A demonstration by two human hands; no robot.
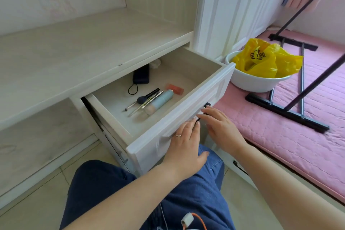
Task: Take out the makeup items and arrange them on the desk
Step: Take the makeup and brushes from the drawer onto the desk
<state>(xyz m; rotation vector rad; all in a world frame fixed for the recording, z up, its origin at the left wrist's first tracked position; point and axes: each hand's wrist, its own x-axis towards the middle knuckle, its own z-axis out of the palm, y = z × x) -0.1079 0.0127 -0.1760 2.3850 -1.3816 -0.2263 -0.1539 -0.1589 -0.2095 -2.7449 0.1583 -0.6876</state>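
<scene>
Drawer [179,112] sitting pulled out under the bare white surface [74,46], both hands resting at its front.

Left hand [186,145] lying flat with fingers straight on the drawer front, right hand [220,127] reaching relaxed toward the dark handle [205,108], neither holding anything. Makeup waiting inside: dark-headed brush [143,98], thin silver stick [146,103], pale blue tube [160,100], orange-pink case [175,88], plus a dark pouch [141,76] further back.

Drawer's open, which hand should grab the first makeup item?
Left, probably. The left hand rests flat on the drawer front, nearest the blue tube and brushes. The right hand is at the dark handle, farther right.
</scene>
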